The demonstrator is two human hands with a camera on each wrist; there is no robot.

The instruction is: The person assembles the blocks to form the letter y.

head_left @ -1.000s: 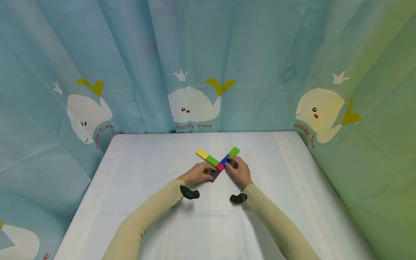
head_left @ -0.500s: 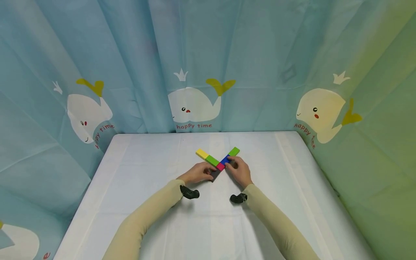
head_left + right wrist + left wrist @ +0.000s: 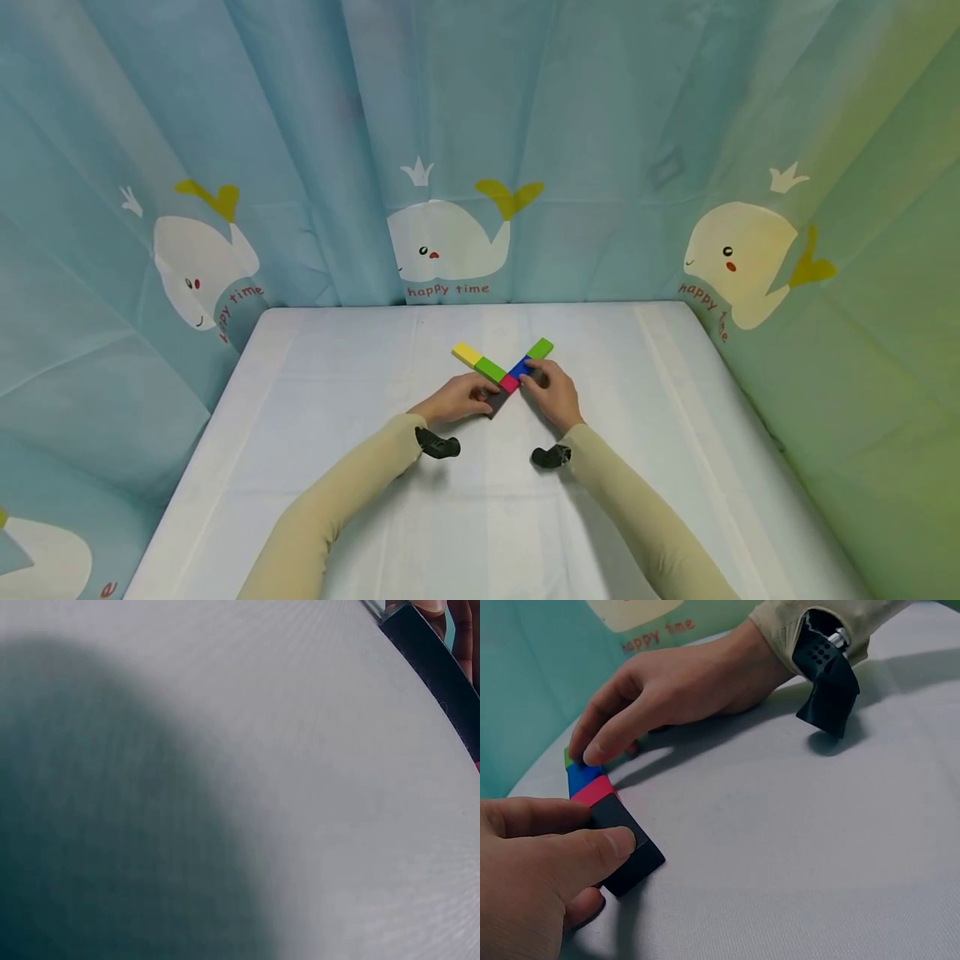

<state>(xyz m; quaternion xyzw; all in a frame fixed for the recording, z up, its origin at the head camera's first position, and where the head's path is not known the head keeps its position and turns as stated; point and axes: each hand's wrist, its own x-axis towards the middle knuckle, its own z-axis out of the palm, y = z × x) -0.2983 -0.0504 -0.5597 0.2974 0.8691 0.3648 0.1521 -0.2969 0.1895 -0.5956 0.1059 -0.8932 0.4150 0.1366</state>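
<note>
Pinching a flat, smooth black block [image 3: 626, 847] between thumb and fingers, the left hand [image 3: 456, 400] curls; the right hand [image 3: 553, 395] rests fingertips [image 3: 594, 754] on the blue block [image 3: 581, 778], red block [image 3: 594, 791] between, on matte white cloth [image 3: 360, 375].

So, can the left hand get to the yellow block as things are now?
Probably yes: the yellow block lies uncovered just beyond the left hand, which holds the black block.
</note>
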